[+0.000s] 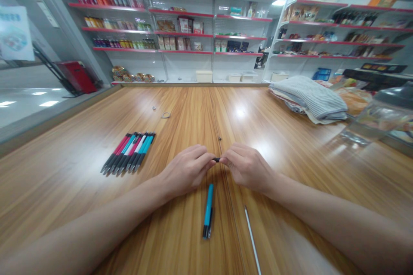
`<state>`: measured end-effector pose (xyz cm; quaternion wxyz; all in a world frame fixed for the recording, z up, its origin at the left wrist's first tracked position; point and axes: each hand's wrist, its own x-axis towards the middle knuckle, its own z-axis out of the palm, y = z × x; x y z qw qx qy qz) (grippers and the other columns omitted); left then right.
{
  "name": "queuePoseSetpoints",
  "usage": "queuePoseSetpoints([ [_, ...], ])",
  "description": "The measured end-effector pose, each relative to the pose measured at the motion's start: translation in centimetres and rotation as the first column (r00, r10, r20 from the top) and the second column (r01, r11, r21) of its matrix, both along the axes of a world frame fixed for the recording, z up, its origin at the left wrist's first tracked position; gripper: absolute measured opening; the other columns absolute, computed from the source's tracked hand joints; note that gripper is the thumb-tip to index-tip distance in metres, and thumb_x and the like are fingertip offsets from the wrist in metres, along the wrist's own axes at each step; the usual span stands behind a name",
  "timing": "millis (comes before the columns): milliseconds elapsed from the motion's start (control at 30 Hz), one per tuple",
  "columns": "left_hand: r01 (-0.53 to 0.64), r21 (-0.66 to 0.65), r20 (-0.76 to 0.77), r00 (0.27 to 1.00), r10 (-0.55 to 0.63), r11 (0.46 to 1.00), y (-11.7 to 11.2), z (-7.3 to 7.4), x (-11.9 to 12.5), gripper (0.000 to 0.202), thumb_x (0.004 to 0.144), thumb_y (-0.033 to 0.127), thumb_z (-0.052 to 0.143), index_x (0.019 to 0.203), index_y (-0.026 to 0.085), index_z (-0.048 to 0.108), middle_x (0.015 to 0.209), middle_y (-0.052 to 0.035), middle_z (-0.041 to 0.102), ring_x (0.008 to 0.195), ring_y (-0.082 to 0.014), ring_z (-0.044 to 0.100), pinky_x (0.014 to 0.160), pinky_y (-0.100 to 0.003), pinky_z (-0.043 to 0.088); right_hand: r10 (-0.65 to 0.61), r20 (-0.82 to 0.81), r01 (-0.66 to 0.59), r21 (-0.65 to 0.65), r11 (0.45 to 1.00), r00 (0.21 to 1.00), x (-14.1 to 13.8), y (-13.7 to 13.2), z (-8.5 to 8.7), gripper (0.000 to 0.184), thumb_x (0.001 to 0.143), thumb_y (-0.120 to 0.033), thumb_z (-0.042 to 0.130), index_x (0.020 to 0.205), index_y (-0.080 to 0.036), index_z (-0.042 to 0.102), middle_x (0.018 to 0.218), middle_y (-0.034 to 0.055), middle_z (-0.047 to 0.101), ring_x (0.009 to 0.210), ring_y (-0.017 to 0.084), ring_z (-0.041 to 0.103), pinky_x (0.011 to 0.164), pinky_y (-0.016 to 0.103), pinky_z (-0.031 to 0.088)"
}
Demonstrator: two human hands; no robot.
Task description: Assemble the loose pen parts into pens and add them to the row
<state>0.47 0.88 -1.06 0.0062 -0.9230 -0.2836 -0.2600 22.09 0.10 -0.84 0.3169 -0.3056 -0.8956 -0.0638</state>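
Note:
Both my hands rest on the wooden table (pixel 290 146), fingertips meeting at the middle. My left hand (pixel 187 169) and my right hand (pixel 247 165) pinch a small dark pen part (pixel 216 160) between them. Just below the hands lies a blue pen barrel (pixel 208 210) with a black clip end. A thin white refill (pixel 252 240) lies to its right, slanting toward the near edge. A row of several pens (pixel 129 152), blue, red and white with dark grips, lies to the left of my left hand.
A small metal ring (pixel 165 115) and a tiny bit (pixel 154 108) lie further back on the table. Folded striped cloth (pixel 309 99) and a clear container (pixel 380 116) sit at the right. Shop shelves (pixel 180 30) with goods stand behind.

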Motion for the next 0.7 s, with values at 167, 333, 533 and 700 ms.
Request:
queuePoseSetpoints([
  [167,-0.004,-0.002,0.034,0.999,0.004,1.0,-0.15,0.4,0.12,0.014,0.093,0.023,0.046,0.092,0.014,0.056,0.084,-0.0067,0.057,0.08,-0.0179,0.05,0.072,-0.032,0.044,-0.045,0.027,0.044,0.017,0.999,0.999,-0.11,-0.12,-0.09,0.027,0.096,-0.021,0.041,0.07,-0.016,0.049,0.066,0.0031,0.054,0.063,0.014,0.045,0.06,0.028,0.034],
  [333,-0.03,-0.03,0.021,0.999,0.03,0.999,-0.44,0.81,0.11,0.014,0.091,0.024,0.048,0.098,0.016,0.057,0.097,-0.009,0.058,0.091,-0.0215,0.051,0.08,-0.038,0.044,-0.056,0.034,0.055,0.035,0.998,0.998,-0.04,-0.09,-0.13,0.026,0.095,-0.02,0.042,0.069,-0.017,0.047,0.065,0.0023,0.052,0.062,0.013,0.044,0.059,0.028,0.031],
  [533,-0.096,0.012,0.105,0.99,0.095,0.995,-0.57,0.73,0.31,0.009,0.088,0.023,0.052,0.092,0.015,0.053,0.108,-0.0124,0.055,0.1,-0.0235,0.051,0.085,-0.04,0.044,-0.046,-0.004,0.046,0.041,0.998,0.999,-0.15,-0.14,0.16,0.027,0.094,-0.018,0.041,0.067,-0.017,0.044,0.064,0.0019,0.05,0.06,0.013,0.042,0.058,0.028,0.03],
  [700,-0.044,0.016,0.053,0.998,0.043,0.999,-0.09,0.25,0.17,0.012,0.093,0.025,0.048,0.093,0.017,0.056,0.096,-0.008,0.059,0.089,-0.0188,0.055,0.078,-0.034,0.046,-0.058,-0.006,0.058,0.052,0.997,0.998,-0.11,-0.17,0.14,0.028,0.095,-0.019,0.041,0.067,-0.017,0.045,0.063,0.0018,0.051,0.06,0.013,0.042,0.058,0.029,0.029],
])
